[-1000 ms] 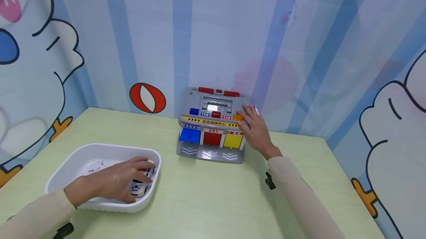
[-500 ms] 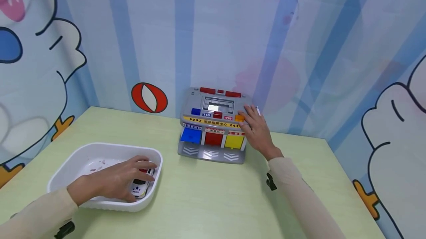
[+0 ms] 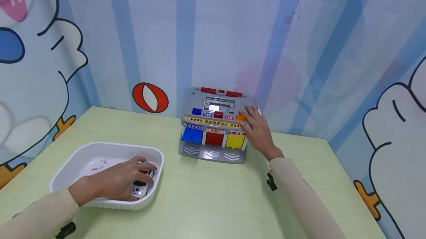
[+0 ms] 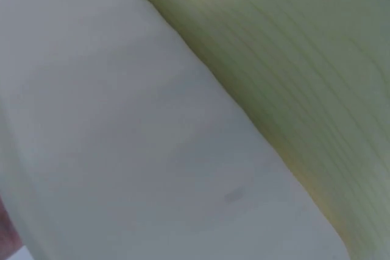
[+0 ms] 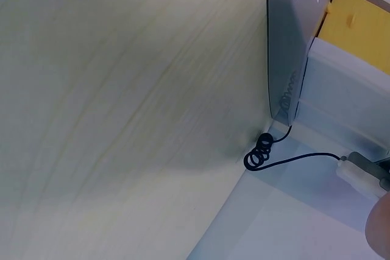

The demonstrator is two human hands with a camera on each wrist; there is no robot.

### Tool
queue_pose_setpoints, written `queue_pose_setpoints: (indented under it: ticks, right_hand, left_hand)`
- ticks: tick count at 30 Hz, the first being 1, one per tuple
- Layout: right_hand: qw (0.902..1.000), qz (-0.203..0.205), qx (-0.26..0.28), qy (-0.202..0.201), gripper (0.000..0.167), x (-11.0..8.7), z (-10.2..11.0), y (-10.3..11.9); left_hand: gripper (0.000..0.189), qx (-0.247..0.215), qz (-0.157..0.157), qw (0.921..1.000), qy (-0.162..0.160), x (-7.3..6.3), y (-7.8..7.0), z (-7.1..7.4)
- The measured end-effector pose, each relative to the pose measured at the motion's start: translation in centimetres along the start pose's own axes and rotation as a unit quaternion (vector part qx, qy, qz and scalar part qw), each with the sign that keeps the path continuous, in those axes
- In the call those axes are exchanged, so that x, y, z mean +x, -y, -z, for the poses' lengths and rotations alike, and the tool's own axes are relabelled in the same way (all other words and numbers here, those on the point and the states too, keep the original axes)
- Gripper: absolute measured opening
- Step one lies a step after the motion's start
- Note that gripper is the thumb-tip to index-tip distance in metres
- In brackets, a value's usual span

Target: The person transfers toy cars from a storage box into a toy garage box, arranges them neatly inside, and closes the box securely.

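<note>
In the head view my left hand [image 3: 121, 180] reaches into a white plastic bin [image 3: 71, 161] and grips a white toy police car [image 3: 141, 188]. Its thumb is at the near side of the car and its fingers curl over the far side, covering much of it. My right hand [image 3: 259, 133] rests on the right side of a grey toy emergency station [image 3: 196, 100]. The fingers lie extended beside the orange button [image 3: 240, 118]. On the station's front, the blue door [image 3: 192, 135] tilts outward, while the red door [image 3: 214, 139] and yellow door [image 3: 235, 142] hang down.
A white handset [image 5: 359, 178] on a coiled black cord [image 5: 261, 152] hangs at the station's side in the right wrist view. The pale green table [image 3: 206, 198] ends at a printed, striped backdrop [image 3: 219, 28]. The bin's wall [image 4: 134, 126] fills much of the left wrist view.
The head view has shifted slightly. My left hand stays on the toy police car in the bin, and my right hand remains on the station.
</note>
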State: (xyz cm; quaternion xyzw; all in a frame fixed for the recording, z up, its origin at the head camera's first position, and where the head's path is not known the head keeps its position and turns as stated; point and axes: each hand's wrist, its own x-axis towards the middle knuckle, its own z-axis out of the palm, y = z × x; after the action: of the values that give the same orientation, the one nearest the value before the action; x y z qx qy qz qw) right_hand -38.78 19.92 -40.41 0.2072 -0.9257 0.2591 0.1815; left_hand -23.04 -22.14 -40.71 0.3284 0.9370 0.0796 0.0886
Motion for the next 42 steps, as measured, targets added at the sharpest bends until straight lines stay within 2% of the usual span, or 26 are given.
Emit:
queue_pose_setpoints:
  ticks: [6, 11, 18, 21, 24, 34, 40, 42]
  right_hand:
    - [1.0000, 0.003, 0.001, -0.003, 0.052, 0.0, 0.0, 0.1]
    - [1.0000, 0.001, 0.001, -0.004, 0.051, 0.0, -0.1, 0.1]
    - [1.0000, 0.002, 0.003, -0.005, 0.051, -0.1, 0.0, 0.2]
    - [1.0000, 0.001, 0.003, -0.004, 0.051, -0.2, 0.0, 0.2]
    - [1.0000, 0.002, 0.003, -0.004, 0.051, -0.1, 0.0, 0.2]
    - [1.0000, 0.001, 0.002, -0.005, 0.051, 0.0, -0.1, 0.3]
    - [1.0000, -0.002, 0.000, -0.003, 0.051, 0.0, -0.1, 0.2]
    - [1.0000, -0.002, 0.000, -0.004, 0.051, 0.0, -0.1, 0.2]
  left_hand:
    - [0.042, 0.043, -0.016, 0.9986, -0.027, -0.1, -0.1, 0.4]
    - [0.047, 0.073, -0.014, 0.9961, -0.047, -0.1, -0.5, 1.6]
    - [0.046, 0.146, -0.032, 0.9832, -0.104, 0.3, -1.6, 3.5]
    - [0.043, 0.154, -0.038, 0.9797, -0.123, 0.9, -2.4, 4.1]
    - [0.043, 0.148, -0.041, 0.9794, -0.131, 1.5, -3.3, 4.6]
    - [0.046, 0.092, -0.029, 0.9908, -0.095, 3.5, -5.7, 5.1]
    - [0.048, 0.058, -0.011, 0.9958, -0.071, 4.5, -6.7, 5.0]
    - [0.047, 0.051, -0.014, 0.9964, -0.067, 4.7, -7.0, 4.9]
